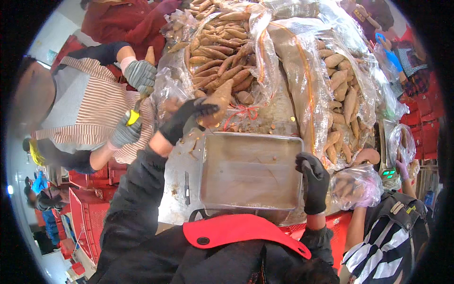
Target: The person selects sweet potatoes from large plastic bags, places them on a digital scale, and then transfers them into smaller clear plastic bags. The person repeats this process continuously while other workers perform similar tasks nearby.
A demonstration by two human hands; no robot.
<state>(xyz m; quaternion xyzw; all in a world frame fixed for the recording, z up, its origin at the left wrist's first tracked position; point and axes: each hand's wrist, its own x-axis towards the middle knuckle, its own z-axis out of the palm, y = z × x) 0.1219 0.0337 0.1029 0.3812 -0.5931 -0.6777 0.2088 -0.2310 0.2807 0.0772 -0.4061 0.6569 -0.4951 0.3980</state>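
A large sweet potato point(218, 101) is gripped in my left hand point(189, 115), which wears a black glove, above the upper left corner of a metal tray point(252, 134). My right hand point(314, 177), gloved in black too, rests at the tray's right rim with its fingers curled; whether it grasps the rim, I cannot tell. The tray has a few small scraps in it. To its left a knife point(187, 188) lies on the metal table point(177, 209). Beyond the tray, an open clear plastic sack holds a heap of sweet potatoes point(223, 53), with red string point(244, 113) near its mouth.
At the left a co-worker in grey gloves holds a yellow-handled tool point(133, 117) and a sweet potato point(150, 55). Another sack of sweet potatoes point(340, 81) lies at the right. A person there holds a filled plastic bag point(345, 186) beside a scale point(387, 172). Red crates point(85, 220) stand lower left.
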